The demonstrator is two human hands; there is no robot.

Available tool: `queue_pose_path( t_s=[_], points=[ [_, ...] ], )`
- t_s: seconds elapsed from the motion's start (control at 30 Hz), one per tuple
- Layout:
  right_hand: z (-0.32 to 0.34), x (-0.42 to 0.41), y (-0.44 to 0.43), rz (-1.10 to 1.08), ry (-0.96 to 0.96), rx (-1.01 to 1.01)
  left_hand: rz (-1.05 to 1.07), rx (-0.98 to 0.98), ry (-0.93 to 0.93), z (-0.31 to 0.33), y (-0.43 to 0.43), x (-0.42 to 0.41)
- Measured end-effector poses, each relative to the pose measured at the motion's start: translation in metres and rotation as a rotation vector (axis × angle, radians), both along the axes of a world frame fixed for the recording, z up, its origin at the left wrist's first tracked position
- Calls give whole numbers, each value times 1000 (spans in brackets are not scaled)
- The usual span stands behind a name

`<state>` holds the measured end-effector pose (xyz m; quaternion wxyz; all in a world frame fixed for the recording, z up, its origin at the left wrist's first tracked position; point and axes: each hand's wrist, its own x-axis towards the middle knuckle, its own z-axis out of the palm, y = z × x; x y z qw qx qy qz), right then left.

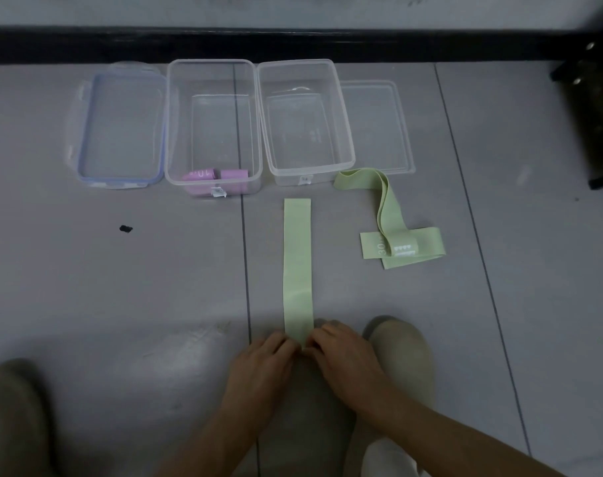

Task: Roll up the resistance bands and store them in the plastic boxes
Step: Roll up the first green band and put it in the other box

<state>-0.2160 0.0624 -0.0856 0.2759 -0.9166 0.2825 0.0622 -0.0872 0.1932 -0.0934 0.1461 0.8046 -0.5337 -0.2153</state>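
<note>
The flat green band (pixel 298 263) lies straight on the floor (pixel 155 270), running from just short of the right box (pixel 310 174) back toward the person. Its near end is tucked under the fingertips of both hands. The left hand (pixel 263 364) and right hand (pixel 344 352) sit side by side, fingers curled in and pinching that end from either edge; the rest of the strip stretches away from them, untouched. The step in hand looks to be starting the roll. To do it well, the first turn should probably be small and tight, with both hands advancing evenly so the edges stay flush and the coil does not cone out to one side. Keeping the strip flat and in line ahead should help. The right box holds nothing, while the left box (pixel 169 115) has two purple rolls (pixel 215 175) at its near wall. A loose band (pixel 400 242) lies folded on itself to the right, well apart from the hands.
</note>
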Motion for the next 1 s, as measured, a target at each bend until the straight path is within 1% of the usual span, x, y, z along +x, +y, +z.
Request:
queue_pose_path(
  t_s=[0.1, 0.23, 0.37, 0.5, 0.73, 0.9, 1.0],
  points=[
    [0, 2, -1, -19, 8, 26, -65, -58, -48, 0, 0, 7],
    [2, 3, -2, -26, 16, 72, -156, -68, -80, 5, -8, 16],
    [3, 3, -1, 2, 0, 96, -95, -55, -16, 7, -13, 16],
    [1, 3, 0, 47, 12, 19, -36, 10, 25, 7, -11, 14],
    [3, 4, -5, 122, 2, -105, 6, 38, 1, 6, -17, 12],
    [4, 7, -9, 173, 6, -60, 40, 37, 6, 2, -15, 6],
    [7, 14, -17, 201, 21, 33, 30, 43, 0, 0, -10, 3]
  ],
)
